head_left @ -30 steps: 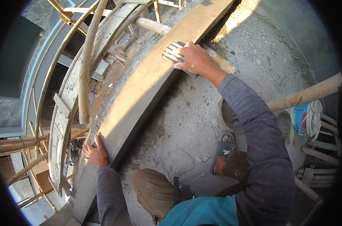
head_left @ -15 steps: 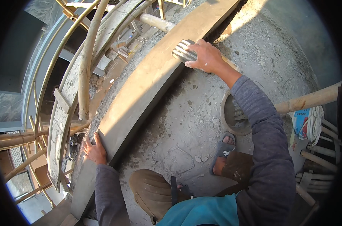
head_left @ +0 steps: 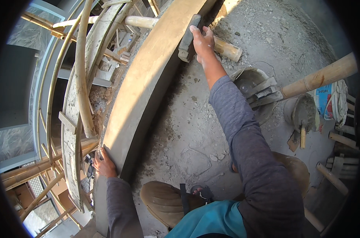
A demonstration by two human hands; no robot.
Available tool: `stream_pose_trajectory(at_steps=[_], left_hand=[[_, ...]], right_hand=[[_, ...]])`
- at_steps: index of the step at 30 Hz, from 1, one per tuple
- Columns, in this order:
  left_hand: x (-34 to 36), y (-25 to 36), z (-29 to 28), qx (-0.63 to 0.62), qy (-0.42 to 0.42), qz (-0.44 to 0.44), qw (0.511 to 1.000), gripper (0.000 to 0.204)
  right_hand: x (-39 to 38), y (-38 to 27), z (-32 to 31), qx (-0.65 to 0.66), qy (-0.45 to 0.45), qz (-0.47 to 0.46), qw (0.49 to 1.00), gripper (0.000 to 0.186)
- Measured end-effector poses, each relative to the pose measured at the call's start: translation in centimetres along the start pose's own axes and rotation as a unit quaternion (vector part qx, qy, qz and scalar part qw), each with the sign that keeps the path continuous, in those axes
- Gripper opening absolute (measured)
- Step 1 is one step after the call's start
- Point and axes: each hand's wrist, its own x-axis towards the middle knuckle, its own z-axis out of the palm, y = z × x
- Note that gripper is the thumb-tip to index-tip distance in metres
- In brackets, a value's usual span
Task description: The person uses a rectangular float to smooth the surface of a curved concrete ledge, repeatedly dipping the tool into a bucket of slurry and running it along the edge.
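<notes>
A curved concrete wall (head_left: 134,91) with a smooth top runs from the lower left to the far middle, partly sunlit. My right hand (head_left: 205,45) is closed around a grey ridged block (head_left: 188,39), whose exact kind I cannot tell. The block stands tilted along the wall's inner edge, its long side against the corner between top and side face. My left hand (head_left: 105,164) rests on the wall's outer edge near the lower left, holding nothing, with its fingers apart. Shadow darkens the inner side face.
Bamboo poles (head_left: 81,71) and a curved board (head_left: 71,135) stand beyond the wall. A round bucket (head_left: 247,75) sits to the right, a flat tool (head_left: 263,93) across it. Nearby are a bamboo pole (head_left: 318,79), a second bucket (head_left: 304,109) and a bag (head_left: 326,101).
My right hand has moved slightly left and farther away, turning the block from lying flat on the wall's top to its inner edge. My left hand stays on the wall. The view has shifted.
</notes>
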Motion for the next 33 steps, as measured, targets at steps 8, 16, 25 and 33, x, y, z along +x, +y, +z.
stream_pose_trajectory(at_steps=[8, 16, 25, 33], left_hand=[[0.1, -0.3, -0.1, -0.016, 0.017, 0.017, 1.000, 0.078], [-0.5, 1.6, -0.4, -0.034, -0.004, 0.005, 0.999, 0.077], [0.0, 0.4, -0.6, -0.014, -0.009, -0.011, 1.000, 0.080], [-1.0, 1.5, -0.8, -0.014, 0.017, 0.005, 1.000, 0.081]], right_hand=[[-3.9, 0.9, 1.5, 0.082, -0.046, 0.095, 0.991, 0.091], [-25.9, 12.9, 3.0, 0.051, -0.115, 0.123, 0.984, 0.091], [-15.2, 8.6, 0.9, 0.122, -0.021, 0.061, 0.991, 0.089], [-14.1, 4.9, 3.0, 0.106, -0.039, 0.089, 0.990, 0.093]])
